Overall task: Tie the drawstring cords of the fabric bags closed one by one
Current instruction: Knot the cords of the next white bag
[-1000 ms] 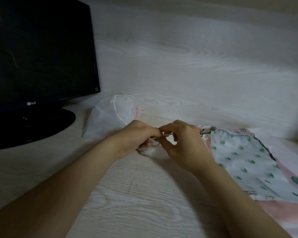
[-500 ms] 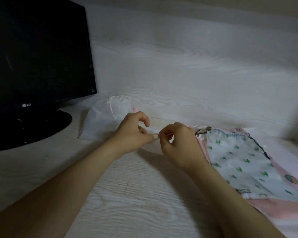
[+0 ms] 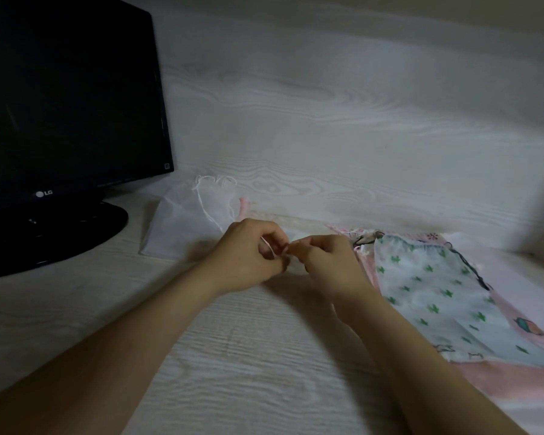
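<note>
view: head camera, looking forward and down at the desk [image 3: 233,356].
left hand [image 3: 248,257]: fingers curled, pinching a thin white cord [image 3: 268,245]; a strand crosses its fingers, judged to be a loop held open for a knot.
right hand [image 3: 330,262]: fingers curled, thumb and fingertips pinching the same cord where they meet the left fingertips; judged to be feeding the free end through.
hand spacing: fingertips touching, raised just above the desk, which keeps the cord short and under tension.
bag being tied: hidden behind the 2 hands; its print cannot be told.
step in hand: forming or tightening a knot; whether it is closed cannot be told.
white mesh bag [image 3: 189,221]: lies flat just beyond the left hand, beside the monitor base; its cords [image 3: 215,183] lie loose at the mouth. judged to be set apart from the pile as a separate lot; tied or not cannot be told.
cactus-print bag [image 3: 437,287]: lies flat just right of the right hand, on top of pink fabric [image 3: 500,381]; a dark cord [image 3: 467,265] runs along its edge. judged to be the waiting pile, kept within reach of the right hand.
monitor [image 3: 60,105]: dark, at the left, clear of the work.
risk: the thin cord may slip from the pinch in this dim light.
</note>
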The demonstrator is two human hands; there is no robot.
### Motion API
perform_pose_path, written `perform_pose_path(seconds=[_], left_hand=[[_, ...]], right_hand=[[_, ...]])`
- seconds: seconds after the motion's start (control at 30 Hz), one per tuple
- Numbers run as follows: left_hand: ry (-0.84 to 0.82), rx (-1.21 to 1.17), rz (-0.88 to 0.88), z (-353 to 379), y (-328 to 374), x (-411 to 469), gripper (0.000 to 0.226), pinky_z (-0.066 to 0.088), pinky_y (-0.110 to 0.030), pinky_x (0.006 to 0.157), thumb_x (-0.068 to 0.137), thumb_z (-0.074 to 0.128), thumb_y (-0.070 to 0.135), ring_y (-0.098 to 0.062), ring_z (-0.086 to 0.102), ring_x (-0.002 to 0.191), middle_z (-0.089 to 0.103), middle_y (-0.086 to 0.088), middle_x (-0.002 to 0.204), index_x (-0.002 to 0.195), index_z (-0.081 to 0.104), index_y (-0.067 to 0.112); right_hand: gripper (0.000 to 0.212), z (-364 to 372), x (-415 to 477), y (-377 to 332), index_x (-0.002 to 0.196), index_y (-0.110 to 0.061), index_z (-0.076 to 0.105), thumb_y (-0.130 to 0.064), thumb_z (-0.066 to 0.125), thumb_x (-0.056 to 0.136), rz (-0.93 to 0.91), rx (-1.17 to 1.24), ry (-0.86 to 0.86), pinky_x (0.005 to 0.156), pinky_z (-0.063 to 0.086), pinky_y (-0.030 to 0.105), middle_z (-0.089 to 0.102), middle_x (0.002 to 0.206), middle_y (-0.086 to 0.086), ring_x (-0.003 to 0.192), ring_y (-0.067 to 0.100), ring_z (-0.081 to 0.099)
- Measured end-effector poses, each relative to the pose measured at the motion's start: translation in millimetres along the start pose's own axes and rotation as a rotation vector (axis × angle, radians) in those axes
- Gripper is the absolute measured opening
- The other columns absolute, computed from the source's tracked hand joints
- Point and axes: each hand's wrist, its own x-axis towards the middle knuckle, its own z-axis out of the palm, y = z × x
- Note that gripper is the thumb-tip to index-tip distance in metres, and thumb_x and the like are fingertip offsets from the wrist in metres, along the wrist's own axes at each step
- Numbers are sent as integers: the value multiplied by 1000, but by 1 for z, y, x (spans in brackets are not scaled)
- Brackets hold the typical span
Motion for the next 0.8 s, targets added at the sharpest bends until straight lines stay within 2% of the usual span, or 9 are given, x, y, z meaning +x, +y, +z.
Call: perform_pose_path(seconds=[0.07, 0.17, 0.3, 0.4, 0.43, 0.5, 0.57, 0.67, 0.8], left_hand=[[12, -44, -8, 0, 0, 1, 12, 55, -46, 99, 83, 90, 25, -11, 71, 64, 75, 8, 76, 84, 78, 25], [19, -46, -30, -1, -4, 3, 12, 32, -74, 118, 81, 86, 37, -13, 74, 66, 77, 9, 78, 86, 80, 28], [39, 1, -53, -1, -4, 2, 9, 29, -78, 115, 85, 84, 30, -8, 70, 61, 76, 4, 74, 81, 78, 25], [65, -13, -141, -6, 7, 4, 16, 45, -61, 112, 86, 71, 26, -10, 67, 64, 72, 7, 68, 73, 72, 17], [74, -77, -211, -9, 12, 5, 21, 55, -51, 97, 82, 64, 29, -14, 66, 66, 70, 7, 67, 72, 70, 12], [86, -245, -346, -15, 18, 8, 35, 50, -33, 69, 71, 51, 32, -16, 61, 63, 70, 1, 66, 76, 68, 1], [85, -346, -397, -19, 20, 7, 38, 45, -33, 67, 74, 47, 33, -19, 61, 65, 75, -9, 72, 75, 64, -1], [20, -328, -419, -17, 21, 5, 57, 44, -35, 65, 103, 39, 40, -27, 61, 60, 75, -22, 77, 72, 64, 0], [-139, -317, -511, -13, 26, 2, 71, 49, -26, 54, 108, 38, 58, -27, 65, 55, 74, -22, 74, 95, 75, -1]], right_hand=[[32, -1, 0, 0, 62, -16, 75, -6, 65, 91, -6, 16, -2, 47, 34, 12, 53, 47, -15, 46, 0, 42], [34, -1, 0, 0, 60, -14, 75, -8, 66, 92, -8, 40, 4, 48, 32, 17, 48, 53, -6, 53, 9, 38], [32, 1, 2, 4, 62, -11, 71, -5, 65, 92, -33, 65, 22, 50, 35, 13, 55, 60, -3, 50, 2, 41], [36, -1, 7, 8, 58, -12, 65, -8, 68, 93, -36, 84, 69, 52, 36, 11, 56, 58, -9, 49, -3, 44], [37, -3, 8, 9, 56, -14, 64, -10, 70, 93, -27, 85, 80, 52, 36, 10, 57, 57, -12, 49, -4, 46], [35, -5, 9, 10, 58, -13, 66, -12, 71, 92, -16, 75, 91, 51, 37, 9, 60, 58, -14, 50, -4, 47], [30, -5, 8, 10, 63, -9, 69, -13, 72, 92, -18, 66, 85, 52, 38, 9, 62, 61, -13, 51, -5, 48], [26, -3, 7, 9, 73, 3, 71, -15, 72, 92, -25, 70, 56, 54, 38, 12, 57, 62, -4, 54, 3, 47], [30, -3, 4, 7, 84, 12, 67, -17, 70, 93, -79, 65, 6, 62, 36, 27, 48, 70, 6, 66, 13, 41]])
